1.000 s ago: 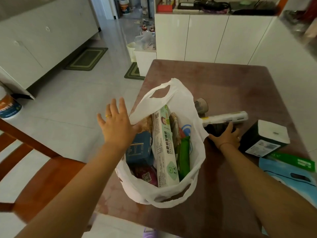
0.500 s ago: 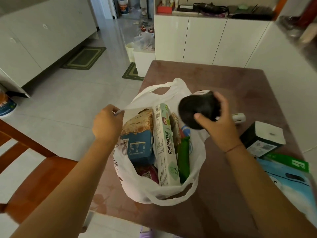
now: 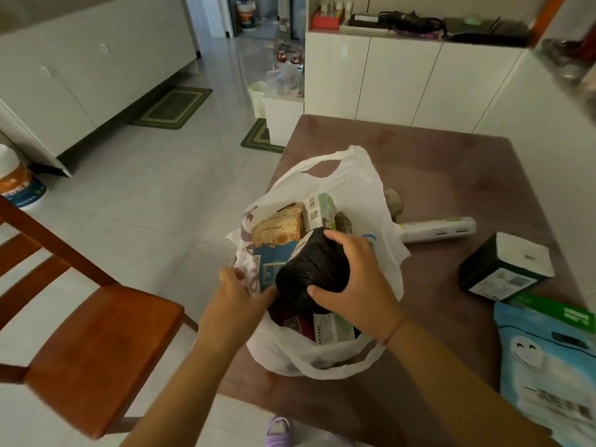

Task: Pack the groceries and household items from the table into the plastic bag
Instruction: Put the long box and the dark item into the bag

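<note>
The fingers (image 3: 337, 237) of the right hand (image 3: 358, 279) wrap a black roll (image 3: 312, 272), carried a moment ago above the table (image 3: 451, 162), now sinking into the plastic bag (image 3: 358, 188); the left hand (image 3: 235, 298) grips its rim. A dark box (image 3: 506, 269) and other items wait outside.

Right hand (image 3: 358, 282) lowers black roll (image 3: 314, 269) into bag (image 3: 364, 195)

Black roll (image 3: 314, 269) now seemingly inside bag (image 3: 380, 201)
</note>
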`<state>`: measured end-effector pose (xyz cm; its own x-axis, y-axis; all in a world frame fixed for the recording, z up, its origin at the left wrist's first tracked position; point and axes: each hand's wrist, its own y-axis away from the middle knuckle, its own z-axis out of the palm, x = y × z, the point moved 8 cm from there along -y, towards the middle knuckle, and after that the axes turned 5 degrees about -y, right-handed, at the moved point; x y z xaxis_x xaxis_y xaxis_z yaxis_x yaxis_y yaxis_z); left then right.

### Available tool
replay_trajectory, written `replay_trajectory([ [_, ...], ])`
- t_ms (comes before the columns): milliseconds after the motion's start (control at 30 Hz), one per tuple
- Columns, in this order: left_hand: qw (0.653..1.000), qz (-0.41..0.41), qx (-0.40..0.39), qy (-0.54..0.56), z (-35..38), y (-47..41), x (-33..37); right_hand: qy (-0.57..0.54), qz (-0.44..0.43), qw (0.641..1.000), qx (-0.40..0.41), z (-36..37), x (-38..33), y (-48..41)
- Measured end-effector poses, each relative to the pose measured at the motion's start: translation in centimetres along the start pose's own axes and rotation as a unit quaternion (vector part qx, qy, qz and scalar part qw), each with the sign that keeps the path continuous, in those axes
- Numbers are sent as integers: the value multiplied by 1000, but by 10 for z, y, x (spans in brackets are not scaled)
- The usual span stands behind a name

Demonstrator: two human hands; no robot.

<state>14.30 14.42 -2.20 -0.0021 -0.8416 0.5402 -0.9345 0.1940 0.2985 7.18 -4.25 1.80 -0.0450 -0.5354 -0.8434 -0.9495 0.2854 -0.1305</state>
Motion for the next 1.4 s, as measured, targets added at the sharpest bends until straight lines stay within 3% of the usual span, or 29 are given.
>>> replay_trajectory([
  [100,999,-32,2,23,15,17,-14,3,6,999,32,3,-1,8],
  [167,992,-67,-7,105,26,24,-21,2,15,999,29,6,-3,10],
  [367,935,-145,-16,323,45,51,-29,-52,49,992,-102,13,0,12],
  [633,922,-155,19,354,22,67,-12,-90,33,987,-130,17,-5,12],
  [733,908,-157,10,389,21,71,-12,4,27,992,-124,18,-5,11],
  [833,900,-170,10,401,21,75,-14,117,-37,985,-117,20,-19,10],
  [1200,901,-144,-6,409,26,70,-7,214,-145,914,-312,57,-38,23],
  [1400,896,-124,-16,426,25,65,-3,178,-86,905,-377,72,-22,19],
])
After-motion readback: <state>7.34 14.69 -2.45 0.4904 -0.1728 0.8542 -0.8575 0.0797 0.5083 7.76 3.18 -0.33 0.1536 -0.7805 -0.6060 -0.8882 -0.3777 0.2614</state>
